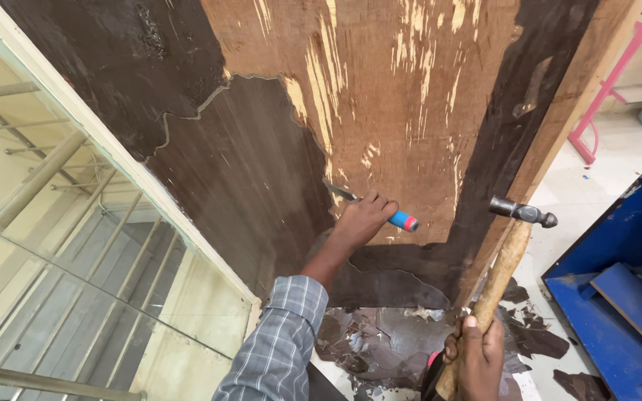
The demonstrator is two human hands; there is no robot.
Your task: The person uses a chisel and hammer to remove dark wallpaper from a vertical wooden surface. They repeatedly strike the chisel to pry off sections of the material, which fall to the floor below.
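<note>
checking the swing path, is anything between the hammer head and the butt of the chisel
Nothing visible does. The hammer, held in the right hand, has its head just right of the chisel gripped by the left hand. Only bare door panel shows in the gap between them.

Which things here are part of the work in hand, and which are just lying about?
In use: chisel in left hand; hammer in right hand; door; veneer.

Lying about: veneer scraps; blue bin; pink frame; glass railing.
</note>
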